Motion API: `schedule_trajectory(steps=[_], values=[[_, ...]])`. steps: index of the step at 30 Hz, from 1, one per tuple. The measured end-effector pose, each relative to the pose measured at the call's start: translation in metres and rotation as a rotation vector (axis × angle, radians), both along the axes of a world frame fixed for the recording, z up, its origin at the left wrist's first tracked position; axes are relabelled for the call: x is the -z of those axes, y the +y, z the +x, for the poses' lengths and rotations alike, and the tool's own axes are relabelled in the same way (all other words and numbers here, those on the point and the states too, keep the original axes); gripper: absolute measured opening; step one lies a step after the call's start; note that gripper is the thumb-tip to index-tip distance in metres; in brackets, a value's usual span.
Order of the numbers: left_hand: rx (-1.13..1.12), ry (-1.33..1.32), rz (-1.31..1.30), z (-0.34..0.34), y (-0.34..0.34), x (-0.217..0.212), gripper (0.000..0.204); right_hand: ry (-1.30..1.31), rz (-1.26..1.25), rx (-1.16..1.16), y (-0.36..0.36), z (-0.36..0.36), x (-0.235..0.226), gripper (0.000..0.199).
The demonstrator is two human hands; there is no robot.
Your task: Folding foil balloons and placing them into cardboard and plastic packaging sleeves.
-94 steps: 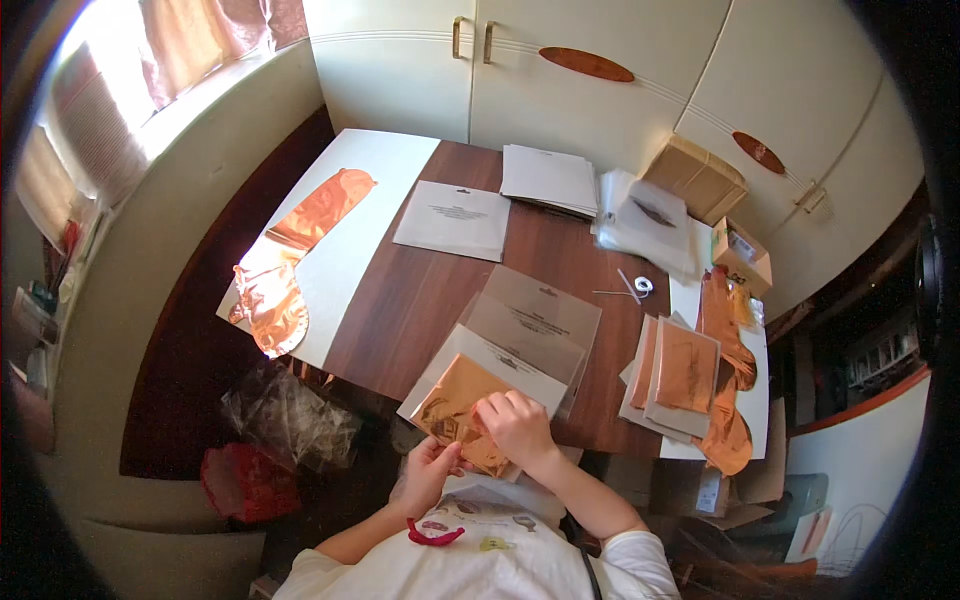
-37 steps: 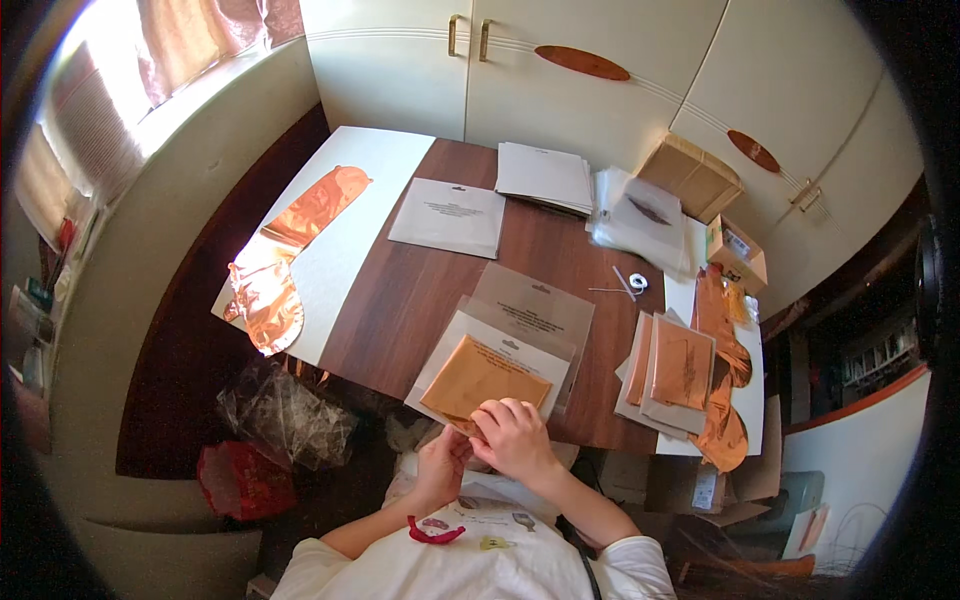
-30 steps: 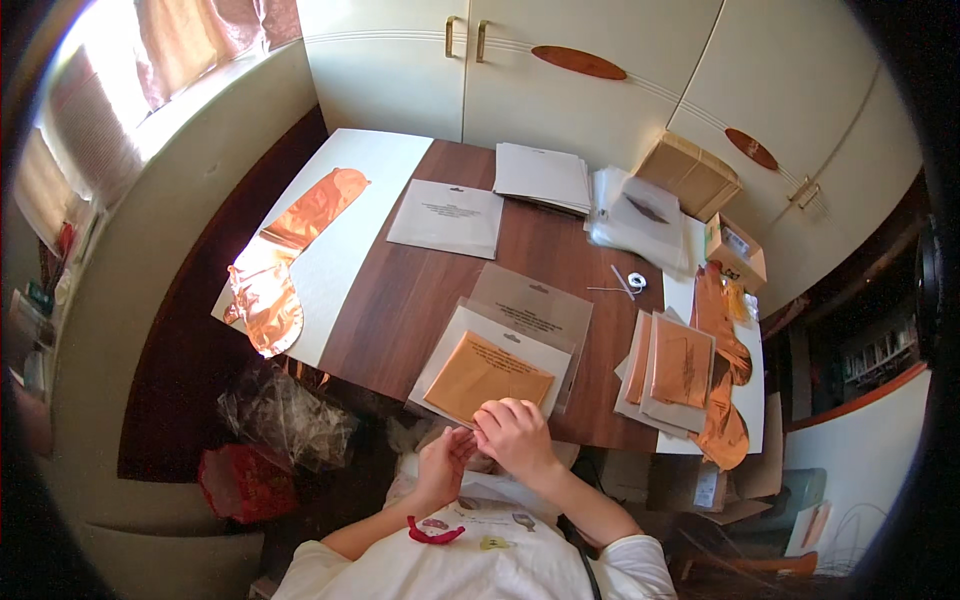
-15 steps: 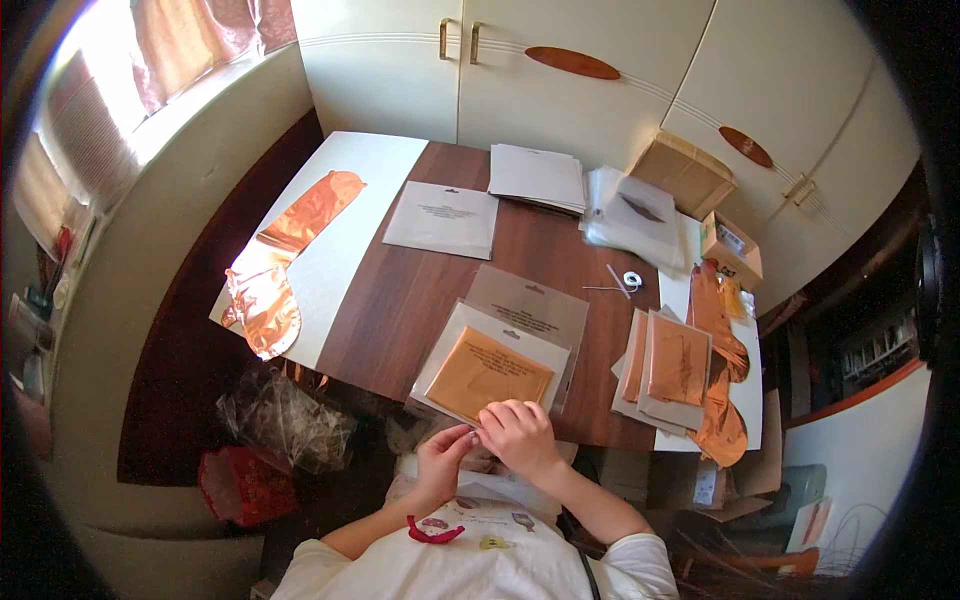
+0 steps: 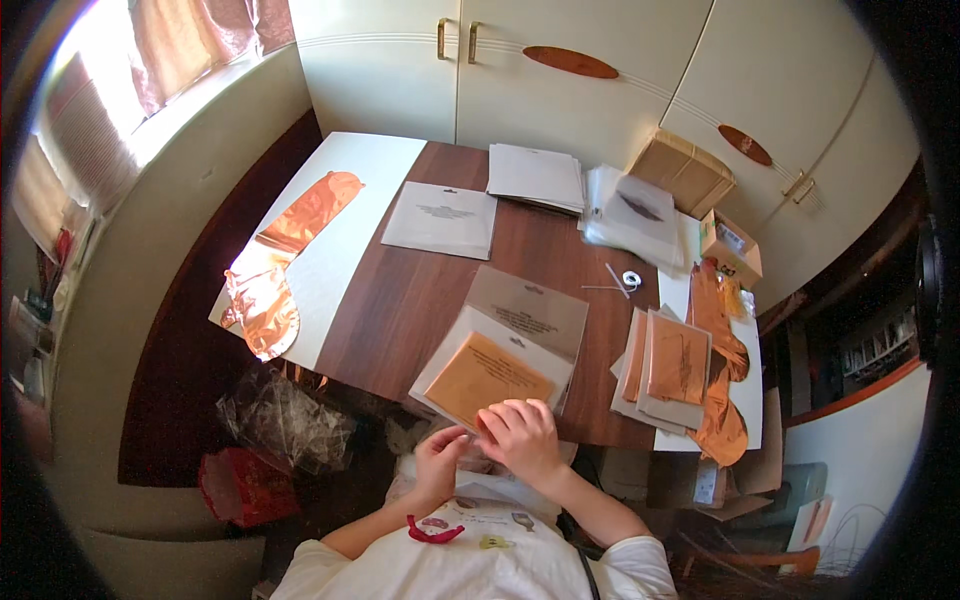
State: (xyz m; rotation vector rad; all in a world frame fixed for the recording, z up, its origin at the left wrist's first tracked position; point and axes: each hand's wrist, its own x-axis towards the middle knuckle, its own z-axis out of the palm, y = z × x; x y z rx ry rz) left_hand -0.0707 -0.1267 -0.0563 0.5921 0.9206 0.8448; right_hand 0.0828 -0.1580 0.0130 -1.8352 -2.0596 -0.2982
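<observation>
Right hand [image 5: 524, 440] grip pinching orange foil packet [image 5: 483, 376] at near edge of tabletop [image 5: 380, 318], left hand [image 5: 438, 466] grip pressed together, can't tell on what.

Forearms [image 5: 592, 506] angled inward, the left hand [image 5: 437, 466], fingers [image 5: 452, 441] bent, sits just beside the curled right hand [image 5: 524, 440], whose fingertips appear partly hidden.
</observation>
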Motion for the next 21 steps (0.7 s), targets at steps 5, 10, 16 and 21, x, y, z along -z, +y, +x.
schedule_trajectory(steps=[5, 10, 16, 21], values=[[-0.052, -0.064, -0.032, -0.018, 0.010, -0.002, 0.015, 0.455, -0.095, 0.032, 0.026, 0.049, -0.005, 0.041], [0.021, 0.045, -0.020, -0.018, 0.016, -0.015, 0.014, 0.841, -0.289, 0.201, 0.046, 0.096, 0.014, 0.039], [0.045, 0.028, -0.038, -0.023, 0.021, -0.005, 0.017, 1.309, -0.470, 0.193, 0.038, 0.111, 0.021, 0.037], [0.028, -0.030, -0.044, -0.025, 0.022, 0.001, 0.016, 1.583, -0.732, 0.127, 0.021, 0.118, 0.004, 0.022]])
